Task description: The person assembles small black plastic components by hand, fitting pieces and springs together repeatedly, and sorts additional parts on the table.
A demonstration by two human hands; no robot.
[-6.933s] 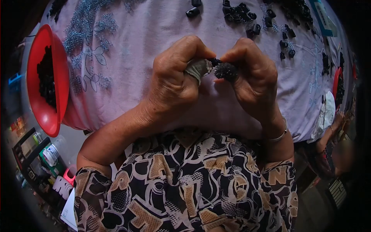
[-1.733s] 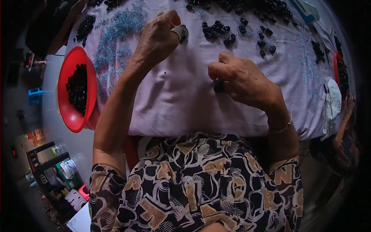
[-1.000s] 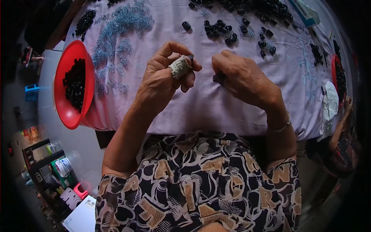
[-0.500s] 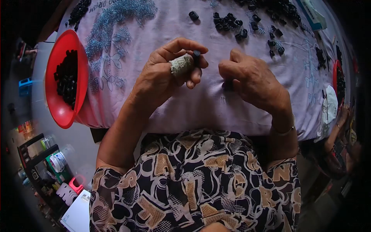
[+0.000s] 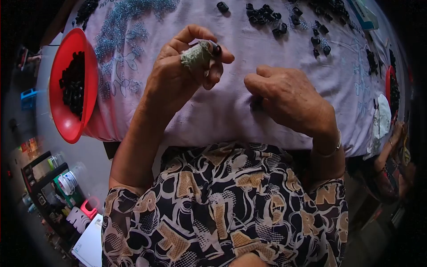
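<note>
Black piece (image 5: 216, 50), partly hidden, pinched by the left hand (image 5: 174, 69) beside a wrap (image 5: 195, 55); right hand (image 5: 291, 99) curled, underside hidden: I cannot tell its grip.

It looks like a home doubling as a workshop. Piles of black parts (image 5: 265, 18) lie on a cloth-draped worktop (image 5: 213, 120), near a cluttered rack (image 5: 50, 174).

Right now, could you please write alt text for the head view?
A person's left hand holds a small black cylindrical piece over a pale pink cloth, the right hand curled nearby. A round red bowl holds black pieces.
</note>
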